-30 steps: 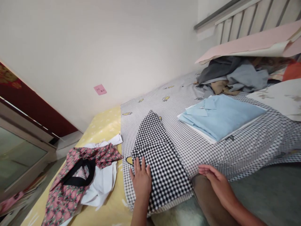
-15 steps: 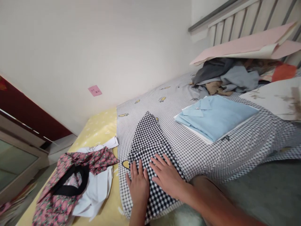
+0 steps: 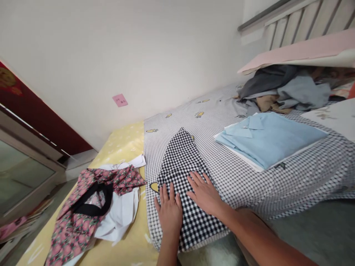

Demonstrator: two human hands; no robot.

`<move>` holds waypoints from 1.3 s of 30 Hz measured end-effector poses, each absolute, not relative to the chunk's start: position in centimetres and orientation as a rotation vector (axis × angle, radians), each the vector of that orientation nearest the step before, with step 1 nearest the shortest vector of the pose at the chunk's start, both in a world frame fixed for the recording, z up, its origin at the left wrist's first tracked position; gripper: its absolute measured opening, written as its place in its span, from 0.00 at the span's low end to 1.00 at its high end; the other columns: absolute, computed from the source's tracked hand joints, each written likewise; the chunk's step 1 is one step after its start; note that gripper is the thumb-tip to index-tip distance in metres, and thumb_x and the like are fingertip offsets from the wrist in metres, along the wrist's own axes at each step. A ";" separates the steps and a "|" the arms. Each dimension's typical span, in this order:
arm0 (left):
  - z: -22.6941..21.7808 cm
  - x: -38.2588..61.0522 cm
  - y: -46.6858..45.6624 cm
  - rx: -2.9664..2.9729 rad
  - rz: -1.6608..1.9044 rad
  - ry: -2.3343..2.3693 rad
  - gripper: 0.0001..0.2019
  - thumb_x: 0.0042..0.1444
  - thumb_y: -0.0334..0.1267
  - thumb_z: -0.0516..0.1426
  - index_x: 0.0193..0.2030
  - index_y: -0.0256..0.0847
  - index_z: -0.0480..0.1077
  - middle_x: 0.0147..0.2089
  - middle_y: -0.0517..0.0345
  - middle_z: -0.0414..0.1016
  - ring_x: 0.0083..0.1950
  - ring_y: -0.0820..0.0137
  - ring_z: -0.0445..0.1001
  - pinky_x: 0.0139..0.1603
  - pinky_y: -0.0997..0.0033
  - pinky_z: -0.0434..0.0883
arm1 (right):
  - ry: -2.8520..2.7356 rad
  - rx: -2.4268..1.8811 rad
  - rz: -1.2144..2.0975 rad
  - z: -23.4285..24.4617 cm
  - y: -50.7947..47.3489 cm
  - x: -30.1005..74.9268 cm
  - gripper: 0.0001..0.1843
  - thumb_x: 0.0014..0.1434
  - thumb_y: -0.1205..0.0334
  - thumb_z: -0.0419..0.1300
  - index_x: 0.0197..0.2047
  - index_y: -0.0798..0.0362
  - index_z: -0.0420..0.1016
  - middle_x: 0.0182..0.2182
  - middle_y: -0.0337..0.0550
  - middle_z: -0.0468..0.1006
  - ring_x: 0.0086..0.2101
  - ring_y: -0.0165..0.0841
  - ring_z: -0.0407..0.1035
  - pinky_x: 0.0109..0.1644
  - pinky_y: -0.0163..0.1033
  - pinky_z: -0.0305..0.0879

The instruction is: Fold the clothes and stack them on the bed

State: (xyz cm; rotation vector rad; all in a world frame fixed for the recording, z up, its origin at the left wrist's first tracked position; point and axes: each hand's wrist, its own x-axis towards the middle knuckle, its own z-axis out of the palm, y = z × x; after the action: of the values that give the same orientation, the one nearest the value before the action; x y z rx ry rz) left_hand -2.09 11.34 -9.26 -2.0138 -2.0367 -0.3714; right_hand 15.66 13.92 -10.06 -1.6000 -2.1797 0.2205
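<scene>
A black-and-white gingham garment point(image 3: 184, 157) lies folded flat on the bed, its narrow end pointing toward the wall. Flat on its left edge rests my left hand point(image 3: 169, 208), fingers extended. My right hand point(image 3: 204, 193) presses on its right side, also with the fingers stretched out. Neither hand grips anything. What kind of garment it is, I cannot tell. Right of it sits a folded light blue collared shirt point(image 3: 273, 138) on top of something white.
A pink floral garment with a black neckband point(image 3: 72, 221) lies at left over white cloth point(image 3: 119, 214) on the yellow sheet point(image 3: 116, 136). At the back right, a heap of dark and grey clothes point(image 3: 277, 87) sits beneath a pink board point(image 3: 302, 50). The wall bears a pink note point(image 3: 120, 100).
The view has shifted, so the bed's contents appear slightly farther right, apart from the wall note also shifting up. Both hands stay flat on the gingham garment.
</scene>
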 end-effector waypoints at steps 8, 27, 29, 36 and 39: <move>-9.2 -2.0 11.3 -2.010 -0.362 -2.050 0.25 0.71 0.41 0.45 0.72 0.48 0.61 0.76 0.48 0.59 0.76 0.56 0.56 0.74 0.38 0.54 | -2.191 -1.652 0.332 -8.8 13.6 15.5 0.41 0.71 0.36 0.37 0.77 0.50 0.53 0.75 0.47 0.48 0.73 0.48 0.41 0.76 0.63 0.37; -9.7 -2.2 11.4 -1.967 -0.379 -1.981 0.24 0.71 0.41 0.45 0.71 0.48 0.62 0.74 0.49 0.62 0.75 0.57 0.59 0.72 0.39 0.58 | -2.221 -1.760 0.435 -7.7 13.2 15.3 0.43 0.70 0.35 0.30 0.78 0.49 0.47 0.77 0.40 0.40 0.74 0.45 0.33 0.77 0.59 0.30; -9.6 -2.2 11.4 -1.969 -0.365 -1.985 0.24 0.71 0.41 0.45 0.71 0.47 0.62 0.75 0.49 0.61 0.75 0.57 0.59 0.72 0.39 0.58 | -2.227 -1.760 0.432 -7.7 13.3 15.3 0.43 0.70 0.34 0.30 0.78 0.48 0.47 0.77 0.40 0.39 0.74 0.44 0.33 0.77 0.59 0.30; -9.7 -2.3 11.4 -1.976 -0.392 -1.996 0.24 0.70 0.42 0.46 0.72 0.48 0.62 0.75 0.49 0.61 0.75 0.57 0.58 0.73 0.40 0.58 | -2.243 -1.776 0.436 -7.3 13.1 15.3 0.44 0.69 0.35 0.29 0.78 0.51 0.46 0.76 0.41 0.38 0.74 0.43 0.33 0.77 0.58 0.30; -9.7 -2.2 11.4 -1.976 -0.392 -2.007 0.24 0.70 0.41 0.46 0.72 0.48 0.62 0.75 0.49 0.61 0.76 0.57 0.58 0.73 0.40 0.58 | -2.229 -1.779 0.452 -7.3 13.1 15.3 0.44 0.69 0.35 0.29 0.78 0.50 0.46 0.76 0.41 0.39 0.74 0.43 0.33 0.77 0.58 0.29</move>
State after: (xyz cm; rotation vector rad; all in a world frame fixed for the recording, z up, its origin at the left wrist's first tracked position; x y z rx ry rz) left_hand -2.24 11.42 -9.73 -1.9757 -2.0069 -0.3916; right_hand 15.25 13.14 -7.26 -1.7793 -2.2292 0.4516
